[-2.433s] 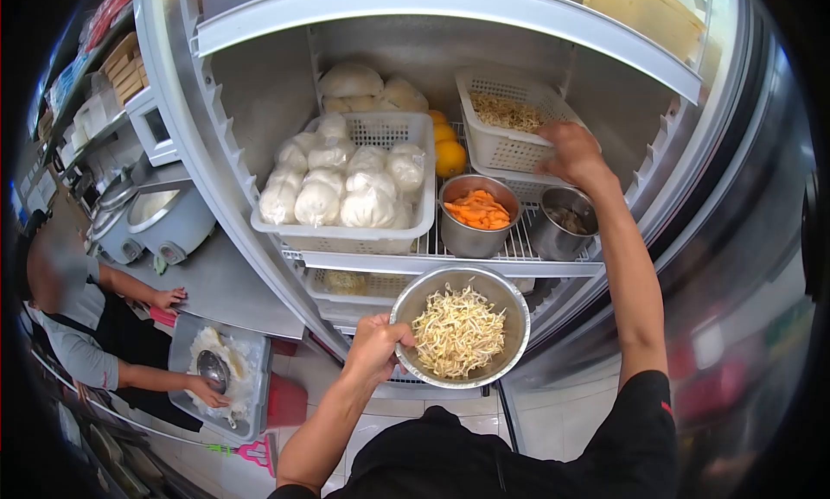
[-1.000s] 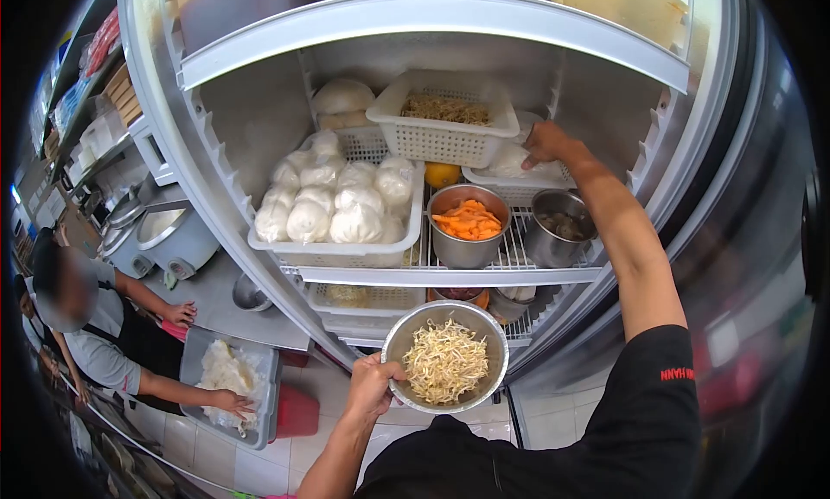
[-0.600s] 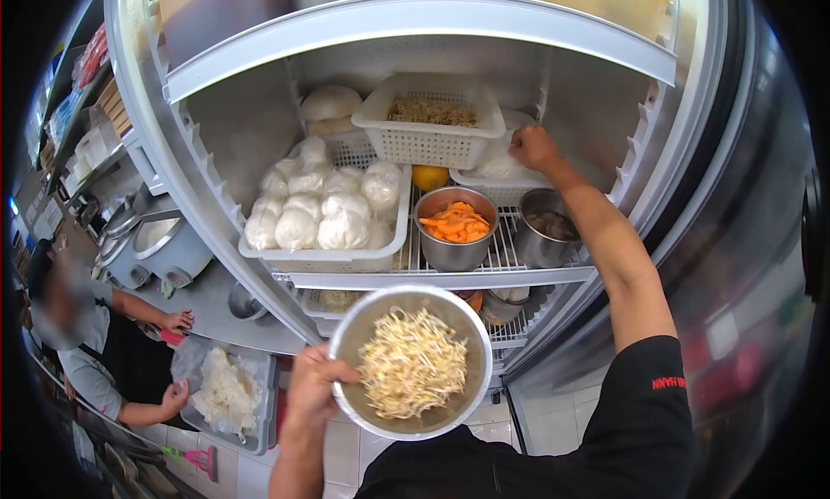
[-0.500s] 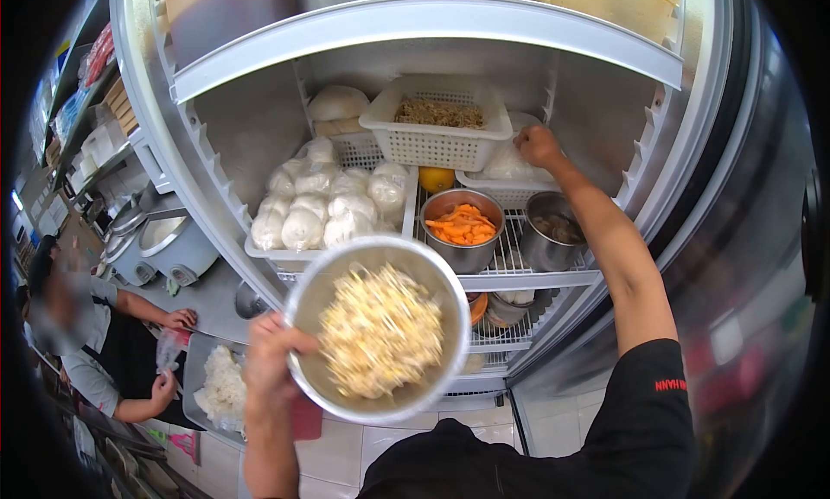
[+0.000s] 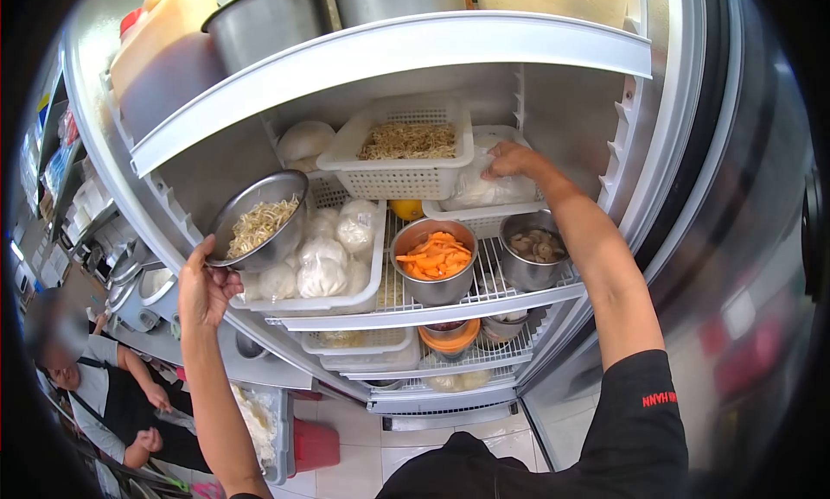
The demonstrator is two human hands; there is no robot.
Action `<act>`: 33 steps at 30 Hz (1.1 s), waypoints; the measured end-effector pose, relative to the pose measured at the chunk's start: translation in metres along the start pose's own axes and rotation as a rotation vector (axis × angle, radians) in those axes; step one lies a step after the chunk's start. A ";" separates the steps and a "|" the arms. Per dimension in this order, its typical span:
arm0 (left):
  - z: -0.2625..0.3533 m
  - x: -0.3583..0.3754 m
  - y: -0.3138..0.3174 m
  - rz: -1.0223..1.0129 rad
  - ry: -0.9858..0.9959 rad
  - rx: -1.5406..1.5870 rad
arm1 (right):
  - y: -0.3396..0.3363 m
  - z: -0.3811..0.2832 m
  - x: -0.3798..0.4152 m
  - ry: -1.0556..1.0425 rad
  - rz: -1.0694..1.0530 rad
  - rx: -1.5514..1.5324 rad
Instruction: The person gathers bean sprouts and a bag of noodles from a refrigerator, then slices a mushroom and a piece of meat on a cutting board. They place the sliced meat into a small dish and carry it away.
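Observation:
My left hand [image 5: 206, 290] grips the rim of a steel bowl of bean sprouts [image 5: 259, 221], raised in front of the fridge shelf above the white basket of bagged dough balls [image 5: 333, 257]. My right hand [image 5: 510, 161] reaches deep into the shelf and holds up a white basket of brown noodles [image 5: 402, 149] by its right end, over a lower white basket with a plastic bag [image 5: 484, 192]. Its fingers are partly hidden behind the basket.
On the wire shelf stand a steel pot of carrot slices [image 5: 434, 259] and a steel pot of dark pieces [image 5: 533, 248]. Jugs and pots sit on the top shelf [image 5: 389, 50]. A person [image 5: 104, 395] works by a tub of rice [image 5: 259, 421] at lower left.
My left hand has lifted the bowl of bean sprouts from waist height up and left toward the shelf. The noodle basket stays raised in my right hand. The view has tilted upward.

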State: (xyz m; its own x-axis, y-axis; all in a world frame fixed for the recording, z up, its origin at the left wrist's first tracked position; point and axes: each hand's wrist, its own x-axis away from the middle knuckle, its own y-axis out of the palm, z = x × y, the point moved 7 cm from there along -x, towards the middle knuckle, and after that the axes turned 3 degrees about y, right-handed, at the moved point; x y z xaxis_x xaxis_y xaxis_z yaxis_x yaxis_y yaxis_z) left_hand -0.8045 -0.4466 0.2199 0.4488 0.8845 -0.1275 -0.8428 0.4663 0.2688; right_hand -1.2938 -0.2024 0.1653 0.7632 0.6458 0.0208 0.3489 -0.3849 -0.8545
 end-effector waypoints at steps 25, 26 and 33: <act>-0.131 0.076 0.362 -0.783 0.746 -1.353 | -0.024 -0.011 -0.008 -0.058 0.023 -0.047; -0.141 0.065 0.372 -0.811 0.632 -1.378 | -0.025 -0.016 -0.006 -0.129 0.042 0.000; -0.165 0.045 0.395 -0.881 0.326 -1.478 | -0.018 -0.013 -0.011 -0.102 0.208 -0.001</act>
State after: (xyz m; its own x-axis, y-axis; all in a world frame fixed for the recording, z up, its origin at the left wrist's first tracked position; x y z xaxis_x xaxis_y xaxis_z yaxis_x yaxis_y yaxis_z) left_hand -1.1665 -0.2202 0.1632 0.9641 0.2632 0.0359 -0.0242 0.2219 -0.9748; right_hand -1.3013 -0.2106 0.1871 0.7601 0.6155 -0.2083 0.1906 -0.5177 -0.8341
